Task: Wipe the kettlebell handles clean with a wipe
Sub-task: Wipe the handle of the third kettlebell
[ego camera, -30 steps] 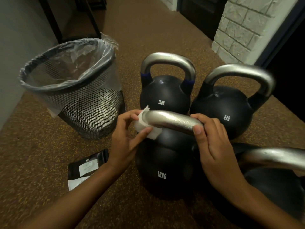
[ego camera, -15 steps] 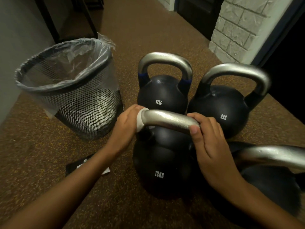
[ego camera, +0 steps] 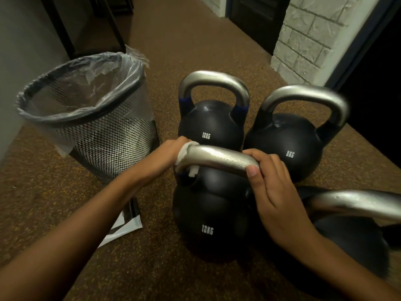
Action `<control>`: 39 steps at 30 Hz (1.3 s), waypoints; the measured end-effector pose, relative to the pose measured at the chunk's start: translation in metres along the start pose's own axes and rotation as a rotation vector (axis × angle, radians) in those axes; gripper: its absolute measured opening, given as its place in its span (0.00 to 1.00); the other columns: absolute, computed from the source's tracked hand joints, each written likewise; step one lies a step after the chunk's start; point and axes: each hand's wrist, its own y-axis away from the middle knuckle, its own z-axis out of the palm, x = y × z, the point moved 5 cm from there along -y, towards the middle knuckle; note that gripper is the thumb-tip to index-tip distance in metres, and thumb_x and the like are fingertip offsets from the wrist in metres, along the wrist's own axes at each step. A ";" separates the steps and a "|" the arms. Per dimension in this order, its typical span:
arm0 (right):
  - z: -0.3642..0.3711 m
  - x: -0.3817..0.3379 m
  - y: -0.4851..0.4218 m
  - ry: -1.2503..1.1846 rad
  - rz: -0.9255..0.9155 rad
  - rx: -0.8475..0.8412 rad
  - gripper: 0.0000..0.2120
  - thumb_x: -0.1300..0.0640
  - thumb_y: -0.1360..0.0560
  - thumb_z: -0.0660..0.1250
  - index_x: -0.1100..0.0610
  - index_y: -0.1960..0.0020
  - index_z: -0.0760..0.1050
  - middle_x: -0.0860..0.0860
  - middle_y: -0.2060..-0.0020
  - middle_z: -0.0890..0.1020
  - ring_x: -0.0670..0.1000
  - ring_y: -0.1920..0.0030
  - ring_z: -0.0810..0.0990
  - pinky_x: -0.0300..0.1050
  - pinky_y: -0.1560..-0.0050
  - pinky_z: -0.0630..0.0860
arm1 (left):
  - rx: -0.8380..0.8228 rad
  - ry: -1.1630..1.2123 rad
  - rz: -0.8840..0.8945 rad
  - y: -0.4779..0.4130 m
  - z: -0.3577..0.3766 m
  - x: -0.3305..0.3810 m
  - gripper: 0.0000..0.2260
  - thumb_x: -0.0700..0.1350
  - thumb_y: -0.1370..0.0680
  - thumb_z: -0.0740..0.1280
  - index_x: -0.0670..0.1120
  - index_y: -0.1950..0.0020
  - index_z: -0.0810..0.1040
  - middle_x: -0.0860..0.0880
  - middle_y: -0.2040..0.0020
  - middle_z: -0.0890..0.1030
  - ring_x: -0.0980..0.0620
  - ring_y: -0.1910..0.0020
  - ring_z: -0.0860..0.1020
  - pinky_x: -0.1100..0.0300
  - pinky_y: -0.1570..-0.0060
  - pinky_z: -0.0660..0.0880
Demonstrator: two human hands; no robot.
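Several black kettlebells with steel handles stand close together on the floor. The nearest one, marked 12KG (ego camera: 206,224), has its handle (ego camera: 219,157) running left to right in front of me. My left hand (ego camera: 171,153) grips a white wipe (ego camera: 184,155) wrapped round the handle's left bend; a scrap of the wipe hangs under the bar. My right hand (ego camera: 271,183) grips the handle's right end, thumb on the near side. Behind stand another 12KG kettlebell (ego camera: 211,124) and an 8KG kettlebell (ego camera: 288,146). A further kettlebell handle (ego camera: 355,203) shows at the right.
A black mesh waste bin (ego camera: 104,135) lined with a clear plastic bag stands at the left. A black and white wipe packet (ego camera: 125,224) lies on the brown speckled floor under my left forearm. A white brick wall corner (ego camera: 303,38) rises at the back right.
My left hand has slid round the far side of the handle's left bend, folding the wipe tighter against the steel. My right hand has stayed put on the right end.
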 end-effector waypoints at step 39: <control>0.000 0.000 -0.001 0.012 -0.002 0.001 0.21 0.41 0.22 0.45 0.47 0.36 0.66 0.41 0.50 0.69 0.42 0.47 0.68 0.35 0.46 0.66 | 0.578 0.011 0.389 0.046 0.013 0.030 0.16 0.53 0.20 0.49 0.49 0.43 0.73 0.54 0.48 0.76 0.63 0.46 0.72 0.55 0.30 0.57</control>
